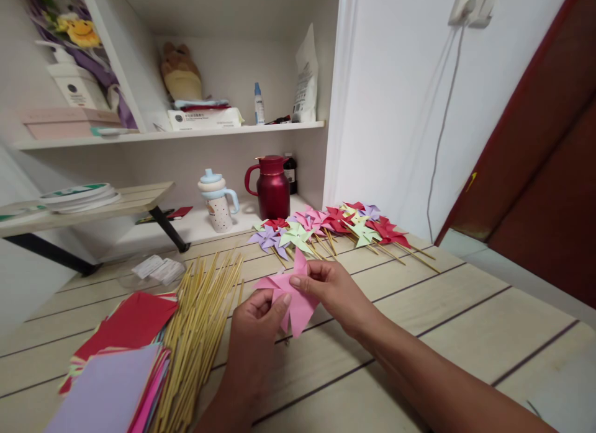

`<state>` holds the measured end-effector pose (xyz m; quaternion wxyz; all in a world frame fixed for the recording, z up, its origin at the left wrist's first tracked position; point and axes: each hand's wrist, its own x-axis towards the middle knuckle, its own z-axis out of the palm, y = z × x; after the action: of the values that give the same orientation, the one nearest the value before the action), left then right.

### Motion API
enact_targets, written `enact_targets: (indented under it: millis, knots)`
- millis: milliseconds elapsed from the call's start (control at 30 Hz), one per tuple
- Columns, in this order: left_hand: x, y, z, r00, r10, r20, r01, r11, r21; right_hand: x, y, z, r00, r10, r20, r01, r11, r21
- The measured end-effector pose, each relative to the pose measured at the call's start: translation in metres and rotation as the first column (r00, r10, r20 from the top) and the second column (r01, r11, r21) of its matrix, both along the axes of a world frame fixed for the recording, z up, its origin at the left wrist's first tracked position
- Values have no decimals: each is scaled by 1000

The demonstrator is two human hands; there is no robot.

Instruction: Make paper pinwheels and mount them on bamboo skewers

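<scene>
Both of my hands are closed on one pink paper pinwheel (292, 296), a little below the middle of the frame, just above the wooden table (419, 321). My left hand (257, 321) comes up from the bottom edge and pinches the pinwheel's lower left part, thumb pressed on the paper, the other fingers curled behind it. My right hand (333, 290) reaches in from the lower right; its thumb and forefinger are nipped together on the centre of the folded paper, with the remaining fingers bent loosely above. The pinwheel's points stick out up, left and down past my fingers.

To the left of my hands a bundle of thin bamboo sticks (198, 334) lies fanned across the table, running from the centre toward the bottom edge. Further left, in the lower left corner, sits a stack of coloured paper sheets (116, 371), red and lilac on top, partly touching the sticks. Beyond my hands, toward the upper middle, a row of finished pinwheels (335, 225) on sticks lies on the table in purple, green, pink and red. Behind those stand a dark red jug (272, 186) and a small lidded cup (218, 200).
</scene>
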<state>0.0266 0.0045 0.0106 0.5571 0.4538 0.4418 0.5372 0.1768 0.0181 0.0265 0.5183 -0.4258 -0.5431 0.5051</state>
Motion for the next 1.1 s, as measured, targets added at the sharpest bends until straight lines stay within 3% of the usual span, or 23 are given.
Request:
enact_targets:
  millis: [467, 967, 1100]
  knots:
    - [2, -2, -1, 993, 93, 75, -93, 996, -4, 0, 1, -3, 998, 59, 22, -60, 998, 36]
    - [2, -2, -4, 989, 141, 53, -139, 990, -36, 0, 1, -5, 993, 79, 83, -83, 995, 48]
    - [3, -3, -4, 987, 158, 29, -156, 987, -37, 0, 1, -3, 992, 25, 125, -33, 997, 66]
